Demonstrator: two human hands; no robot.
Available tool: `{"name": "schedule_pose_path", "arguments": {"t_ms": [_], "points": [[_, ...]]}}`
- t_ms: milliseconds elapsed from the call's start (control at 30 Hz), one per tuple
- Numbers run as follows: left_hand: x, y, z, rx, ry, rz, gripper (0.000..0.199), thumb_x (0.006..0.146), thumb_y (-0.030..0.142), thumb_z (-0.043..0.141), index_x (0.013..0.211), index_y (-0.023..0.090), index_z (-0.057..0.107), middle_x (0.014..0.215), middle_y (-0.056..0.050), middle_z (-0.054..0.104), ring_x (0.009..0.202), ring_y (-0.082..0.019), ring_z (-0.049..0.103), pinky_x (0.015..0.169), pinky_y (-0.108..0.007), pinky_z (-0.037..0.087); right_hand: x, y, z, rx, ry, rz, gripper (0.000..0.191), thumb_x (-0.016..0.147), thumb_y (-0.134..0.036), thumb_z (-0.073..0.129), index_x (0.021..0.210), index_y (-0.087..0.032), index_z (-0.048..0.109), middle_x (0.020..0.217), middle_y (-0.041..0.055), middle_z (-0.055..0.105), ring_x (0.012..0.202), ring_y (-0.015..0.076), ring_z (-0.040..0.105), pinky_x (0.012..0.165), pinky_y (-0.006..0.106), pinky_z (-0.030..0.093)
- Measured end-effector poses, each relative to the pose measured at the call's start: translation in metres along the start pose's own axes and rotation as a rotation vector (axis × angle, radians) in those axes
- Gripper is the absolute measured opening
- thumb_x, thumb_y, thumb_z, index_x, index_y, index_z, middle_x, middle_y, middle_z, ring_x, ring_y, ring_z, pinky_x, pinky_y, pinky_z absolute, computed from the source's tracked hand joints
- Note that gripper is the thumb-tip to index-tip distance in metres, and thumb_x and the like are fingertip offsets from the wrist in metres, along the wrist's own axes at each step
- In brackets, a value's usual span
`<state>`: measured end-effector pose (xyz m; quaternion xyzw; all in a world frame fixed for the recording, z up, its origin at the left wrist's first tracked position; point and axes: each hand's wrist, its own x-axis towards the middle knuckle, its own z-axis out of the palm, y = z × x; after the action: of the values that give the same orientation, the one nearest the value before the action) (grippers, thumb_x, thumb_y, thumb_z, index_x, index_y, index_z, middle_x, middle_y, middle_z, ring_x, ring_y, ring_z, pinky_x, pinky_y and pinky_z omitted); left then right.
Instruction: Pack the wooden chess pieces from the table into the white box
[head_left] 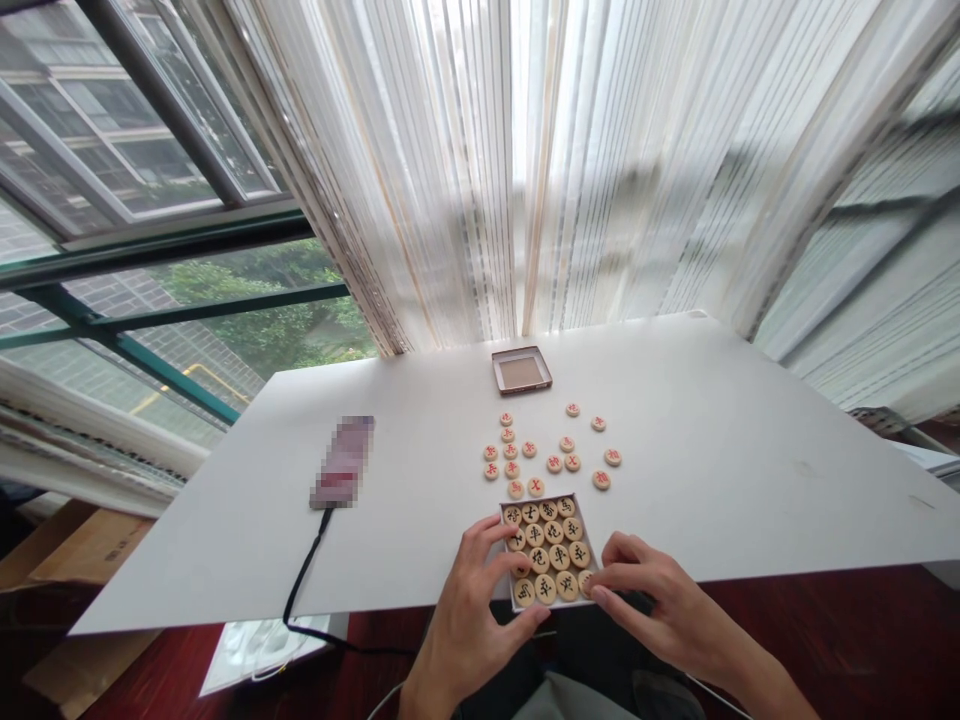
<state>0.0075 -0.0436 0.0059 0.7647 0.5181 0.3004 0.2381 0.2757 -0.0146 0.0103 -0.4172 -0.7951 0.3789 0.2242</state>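
Note:
A shallow box (595, 535) of Chinese chess pieces lies at the front edge of the table, filled with rows of round wooden discs bearing black characters. My left hand (474, 590) grips the box at its left side, fingertips over the left column and thumb along the near edge. At the near right corner, my right hand (649, 590) has thumb and index finger closed on a Chinese chess piece (586, 580), which they partly cover. Beyond the box, several red-marked pieces (601, 480) are scattered face up on the table.
An open, shallow box lid (521, 372) lies farther back on the white table (420, 520). To the left is a phone (343, 462) with a black cable (304, 580) running over the front edge. A curtain (465, 180) hangs behind the table.

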Motion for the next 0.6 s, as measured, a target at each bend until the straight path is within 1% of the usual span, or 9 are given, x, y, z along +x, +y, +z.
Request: {"name": "schedule_pose_path", "arguments": {"t_ms": [133, 200, 267, 333, 400, 500, 600], "points": [[0.002, 0.001, -0.001, -0.044, 0.018, -0.005, 0.031, 0.079, 0.027, 0.077, 0.108, 0.027, 0.064, 0.138, -0.008, 0.053, 0.139, -0.031, 0.038, 0.113, -0.052, 0.040, 0.003, 0.005, -0.002, 0.092, 0.065, 0.021, 0.035, 0.100, -0.041, 0.050, 0.085, -0.022, 0.075, 0.086, 0.0047, 0.064, 0.078, 0.0178, 0.062, 0.070, 0.028, 0.048], [0.003, 0.001, -0.001, -0.076, 0.032, -0.006, 0.026, 0.082, 0.028, 0.074, 0.107, 0.027, 0.065, 0.136, -0.009, 0.055, 0.137, -0.030, 0.040, 0.113, -0.052, 0.040, 0.005, 0.010, -0.003, 0.141, 0.114, 0.032, 0.033, 0.100, -0.041, 0.050, 0.090, -0.022, 0.075, 0.087, 0.0051, 0.066, 0.080, 0.0188, 0.064, 0.073, 0.029, 0.050], [0.006, 0.000, -0.001, -0.115, 0.068, -0.021, 0.017, 0.087, 0.028, 0.069, 0.103, 0.026, 0.066, 0.132, -0.009, 0.057, 0.133, -0.029, 0.045, 0.111, -0.051, 0.041, 0.007, 0.013, -0.003, 0.182, 0.152, 0.043, 0.030, 0.099, -0.042, 0.052, 0.098, -0.022, 0.074, 0.090, 0.0052, 0.068, 0.084, 0.0200, 0.065, 0.076, 0.030, 0.051], [0.009, -0.002, 0.000, -0.160, 0.119, -0.054, 0.010, 0.091, 0.029, 0.063, 0.100, 0.025, 0.066, 0.128, -0.009, 0.060, 0.127, -0.027, 0.051, 0.109, -0.049, 0.044, 0.009, 0.013, -0.002, 0.207, 0.167, 0.055, 0.028, 0.098, -0.042, 0.054, 0.103, -0.023, 0.073, 0.091, 0.0048, 0.069, 0.085, 0.0203, 0.065, 0.076, 0.030, 0.051], [0.012, -0.005, 0.000, -0.195, 0.158, -0.084, 0.010, 0.093, 0.029, 0.060, 0.099, 0.024, 0.066, 0.126, -0.009, 0.061, 0.123, -0.026, 0.055, 0.107, -0.047, 0.045, 0.011, 0.012, -0.001, 0.213, 0.165, 0.063, 0.027, 0.097, -0.043, 0.055, 0.105, -0.023, 0.072, 0.091, 0.0041, 0.070, 0.084, 0.0199, 0.066, 0.076, 0.030, 0.052], [0.017, -0.008, -0.001, -0.220, 0.180, -0.084, 0.011, 0.093, 0.028, 0.059, 0.099, 0.024, 0.067, 0.126, -0.008, 0.060, 0.122, -0.025, 0.057, 0.107, -0.044, 0.046, 0.013, 0.009, 0.000, 0.196, 0.169, 0.064, 0.026, 0.096, -0.043, 0.057, 0.104, -0.023, 0.071, 0.091, 0.0036, 0.070, 0.082, 0.0194, 0.066, 0.076, 0.030, 0.053], [0.020, -0.011, -0.001, -0.224, 0.194, -0.069, 0.009, 0.092, 0.026, 0.059, 0.095, 0.022, 0.067, 0.125, -0.008, 0.060, 0.120, -0.024, 0.057, 0.106, -0.041, 0.046, 0.013, 0.008, 0.002, 0.173, 0.190, 0.045, 0.025, 0.095, -0.043, 0.058, 0.102, -0.022, 0.071, 0.091, 0.0038, 0.069, 0.082, 0.0190, 0.066, 0.076, 0.030, 0.054]]}}
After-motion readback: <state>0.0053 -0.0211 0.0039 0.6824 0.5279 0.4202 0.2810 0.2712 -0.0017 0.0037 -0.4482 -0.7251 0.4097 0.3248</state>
